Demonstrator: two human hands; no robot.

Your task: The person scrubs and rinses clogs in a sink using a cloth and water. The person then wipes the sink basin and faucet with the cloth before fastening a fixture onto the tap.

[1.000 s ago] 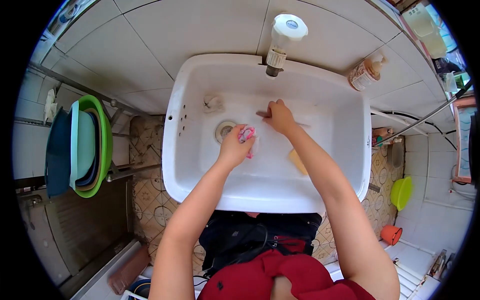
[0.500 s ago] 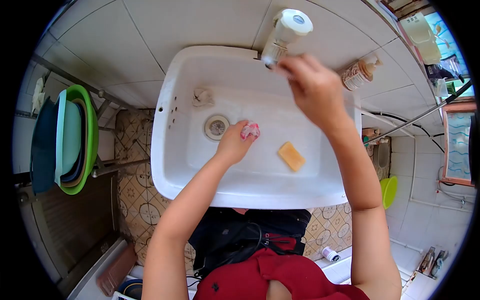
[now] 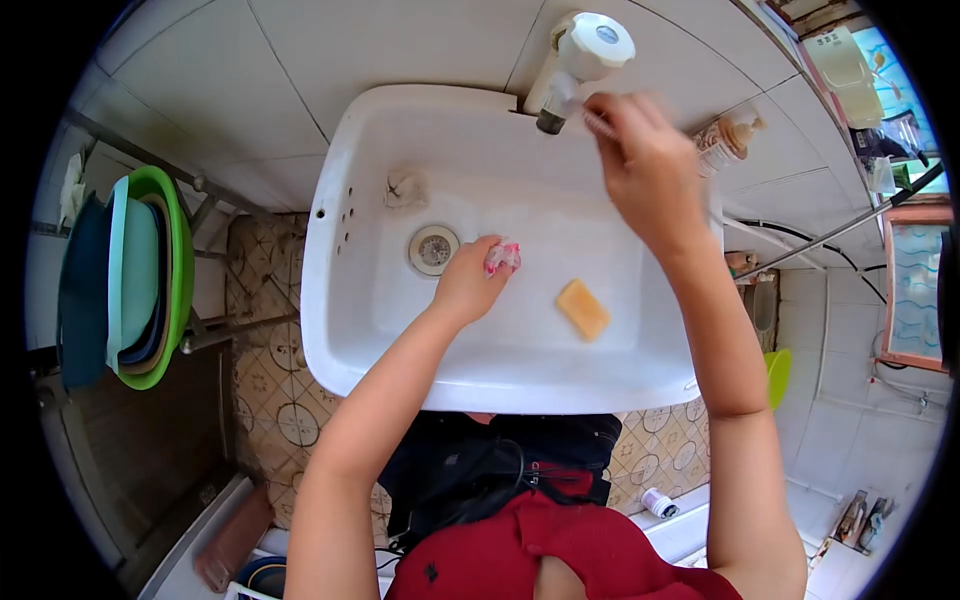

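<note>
Right hand [image 3: 650, 165] is raised beside the tap [image 3: 552, 120], fingers bent in and closed around a slim item [image 3: 600, 124]. Its visible part slants from upper left, nearest the tap, to lower right; pinkish, seemingly ridged, blurred. Left hand [image 3: 472, 280], low over the sink [image 3: 480, 393] near the drain [image 3: 433, 250], has fingers curled around a crumpled bundle [image 3: 504, 258]: pink and whitish, compact, long axis cannot be told.
</note>
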